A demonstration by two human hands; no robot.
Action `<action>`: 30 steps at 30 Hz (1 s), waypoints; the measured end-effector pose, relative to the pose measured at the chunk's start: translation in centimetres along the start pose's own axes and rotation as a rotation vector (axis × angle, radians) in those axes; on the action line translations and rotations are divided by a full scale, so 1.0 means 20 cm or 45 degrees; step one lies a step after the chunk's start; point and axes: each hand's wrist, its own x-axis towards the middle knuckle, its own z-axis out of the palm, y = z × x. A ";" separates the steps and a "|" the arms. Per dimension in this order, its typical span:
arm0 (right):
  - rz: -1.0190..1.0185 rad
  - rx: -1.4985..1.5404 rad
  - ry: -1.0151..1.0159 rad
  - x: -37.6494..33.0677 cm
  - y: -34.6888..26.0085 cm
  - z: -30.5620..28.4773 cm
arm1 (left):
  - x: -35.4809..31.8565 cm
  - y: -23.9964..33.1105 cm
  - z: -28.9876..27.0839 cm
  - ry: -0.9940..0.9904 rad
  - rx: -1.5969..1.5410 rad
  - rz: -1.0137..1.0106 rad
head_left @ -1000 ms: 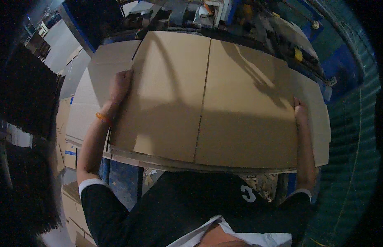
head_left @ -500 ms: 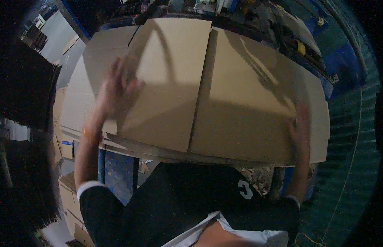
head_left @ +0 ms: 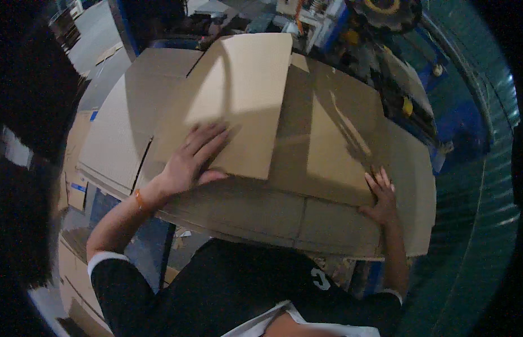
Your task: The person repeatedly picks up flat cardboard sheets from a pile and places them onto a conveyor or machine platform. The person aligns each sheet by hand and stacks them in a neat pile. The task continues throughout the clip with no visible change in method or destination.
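Note:
A flat slotted cardboard sheet (head_left: 256, 118) lies on top of a larger cardboard sheet (head_left: 250, 208), whose near strip shows in front of it. My left hand (head_left: 194, 157) rests palm down near the top sheet's front edge, fingers stretched out and thumb apart. An orange band is on that wrist. At the top sheet's near right corner is my right hand (head_left: 380, 196), its fingers spread over the cardboard and its thumb by the edge. Neither hand shows a closed grip.
Dark machinery (head_left: 306, 25) with a round toothed wheel (head_left: 385, 12) stands behind the sheets. More flat cardboard (head_left: 78, 281) lies low on the left. Green corrugated sheeting (head_left: 469, 236) runs along the right. Scraps lie on the floor below.
The top cardboard sheet has slid away from me, baring the near strip of the sheet beneath. My left hand has moved right and nearer; my right hand has shifted slightly left and nearer.

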 end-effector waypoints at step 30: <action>1.588 0.169 0.495 -0.81 -0.23 0.20 | -1.03 -0.22 -0.27 0.509 0.004 -1.324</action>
